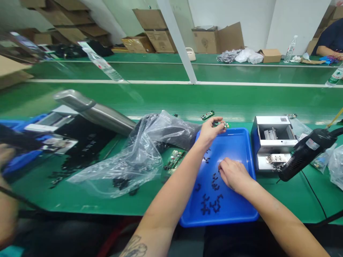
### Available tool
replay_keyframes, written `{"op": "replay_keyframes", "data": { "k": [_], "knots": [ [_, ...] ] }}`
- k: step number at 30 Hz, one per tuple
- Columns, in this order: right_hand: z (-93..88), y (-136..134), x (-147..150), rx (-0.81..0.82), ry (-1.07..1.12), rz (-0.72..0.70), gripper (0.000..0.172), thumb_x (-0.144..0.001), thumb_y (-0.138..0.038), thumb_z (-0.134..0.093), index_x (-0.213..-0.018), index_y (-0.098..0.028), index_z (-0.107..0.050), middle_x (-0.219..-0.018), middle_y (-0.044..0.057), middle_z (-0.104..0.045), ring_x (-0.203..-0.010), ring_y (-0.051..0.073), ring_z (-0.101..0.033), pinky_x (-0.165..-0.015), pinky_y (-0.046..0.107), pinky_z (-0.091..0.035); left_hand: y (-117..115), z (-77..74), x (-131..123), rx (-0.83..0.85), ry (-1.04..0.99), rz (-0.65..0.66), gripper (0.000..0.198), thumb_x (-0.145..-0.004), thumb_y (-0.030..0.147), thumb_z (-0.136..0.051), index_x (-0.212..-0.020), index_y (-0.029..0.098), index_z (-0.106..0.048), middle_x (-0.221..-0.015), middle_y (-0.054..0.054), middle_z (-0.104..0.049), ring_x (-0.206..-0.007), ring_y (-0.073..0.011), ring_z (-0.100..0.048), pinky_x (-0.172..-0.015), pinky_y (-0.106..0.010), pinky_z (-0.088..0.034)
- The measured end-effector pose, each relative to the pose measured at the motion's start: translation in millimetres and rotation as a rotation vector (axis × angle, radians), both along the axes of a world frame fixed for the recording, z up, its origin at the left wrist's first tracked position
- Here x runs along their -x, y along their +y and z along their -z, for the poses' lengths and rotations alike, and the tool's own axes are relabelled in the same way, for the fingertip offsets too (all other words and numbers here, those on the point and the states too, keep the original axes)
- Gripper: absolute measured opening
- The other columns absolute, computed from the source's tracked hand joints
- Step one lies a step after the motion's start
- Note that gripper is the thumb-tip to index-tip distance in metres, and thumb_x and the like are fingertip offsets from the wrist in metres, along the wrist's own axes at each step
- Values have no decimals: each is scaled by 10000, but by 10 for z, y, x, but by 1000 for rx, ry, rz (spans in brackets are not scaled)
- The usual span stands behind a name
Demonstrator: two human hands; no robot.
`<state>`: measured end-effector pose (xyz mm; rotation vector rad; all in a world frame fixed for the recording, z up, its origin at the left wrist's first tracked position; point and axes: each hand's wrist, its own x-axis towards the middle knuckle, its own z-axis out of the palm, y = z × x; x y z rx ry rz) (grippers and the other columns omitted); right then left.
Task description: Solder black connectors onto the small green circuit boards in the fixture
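Observation:
My left hand (209, 132) is closed over the far edge of the blue tray (241, 214), its fingers pinching a small green circuit board (225, 125). Inside the tray, my right hand (233, 174) has its fingertips drawn together close to the bottom; what they pinch, if anything, is too small to make out. Small black plastic parts (205, 207) lie scattered over the tray floor, left of and nearer than that hand. Beyond the tray, another circuit board (208, 115) rests on the green bench.
A metal fixture (276, 142) stands right of the tray, with a black corded power tool (305, 155) leaning before it. Left are a clear plastic bag (144, 153), more circuit boards (174, 160) and a steel flask (107, 116). A co-worker's arm (6, 200) shows at far left.

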<state>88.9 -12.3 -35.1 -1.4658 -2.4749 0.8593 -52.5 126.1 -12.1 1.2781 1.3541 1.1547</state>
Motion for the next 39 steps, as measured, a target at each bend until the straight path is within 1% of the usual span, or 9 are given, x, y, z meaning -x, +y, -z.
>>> {"op": "replay_keyframes", "data": {
  "k": [4,9,13,17,22,26,30,35,39],
  "knots": [
    [21,18,-142,50,256,11,369,-989,-401,-641,-1271,-162,-630,-1263,100,-663,-1102,215,-670,-942,433,-603,-423,-27,-7,109,-248,110,391,-754,258,-844,-1046,141,-612,-992,-61,-719,-795,-139,-727,-821,-324,-627],
    [-168,-39,-348,132,672,-27,270,-1042,-340,-520,-1184,-189,-693,-1041,52,-670,-622,62,-640,-642,248,-607,-761,-135,22,199,-377,243,450,-720,291,-911,-1076,148,-676,-1035,-74,-736,-870,-159,-730,-875,-322,-605],
    [-344,-155,-594,117,945,-5,274,-1018,-397,-564,-995,-199,-751,-1017,50,-581,-701,81,-662,-642,247,-616,-996,-196,-30,278,-385,378,443,-720,352,-928,-1031,125,-708,-960,-87,-747,-840,-177,-726,-817,-316,-600],
    [-408,-308,-832,8,1089,77,155,-986,-325,-637,-988,-236,-765,-833,18,-525,-677,87,-570,-500,183,-496,-1157,-262,-108,319,-357,501,423,-752,410,-901,-964,127,-669,-791,-50,-726,-699,-151,-699,-659,-251,-567],
    [-481,-420,-988,-96,1091,188,169,-989,-258,-617,-1069,-218,-760,-904,49,-625,-664,108,-637,-551,256,-584,-1254,-324,-187,188,-125,581,313,-851,403,-771,-946,150,-612,-664,15,-642,-576,-110,-615,-544,-202,-484],
    [-469,-389,-1017,-155,990,278,170,-975,-213,-630,-1068,-231,-771,-962,42,-667,-650,78,-648,-599,236,-612,-1313,-362,-247,137,-52,579,240,-848,360,-722,-922,160,-613,-732,11,-637,-572,-104,-600,-549,-219,-481],
    [-390,-375,-1006,-129,894,351,280,-938,-262,-690,-1215,-223,-685,-964,46,-718,-790,132,-723,-676,267,-679,-1348,-377,-283,54,9,542,166,-865,328,-670,-900,173,-624,-814,-11,-676,-626,-108,-600,-603,-233,-484],
    [-378,-378,-1022,-196,820,406,67,-899,-255,-740,-927,-195,-737,-915,53,-757,-809,142,-739,-742,254,-667,-1359,-363,-299,-111,120,499,146,-880,291,-623,-970,186,-670,-931,-31,-725,-842,-159,-669,-771,-263,-519],
    [-411,-374,-1050,-230,804,385,58,-907,-248,-726,-875,-205,-748,-896,55,-746,-865,159,-725,-701,251,-632,-1379,-356,-305,-113,134,519,147,-891,291,-609,-972,190,-678,-916,-22,-737,-790,-149,-663,-732,-249,-515]
  ]
}}
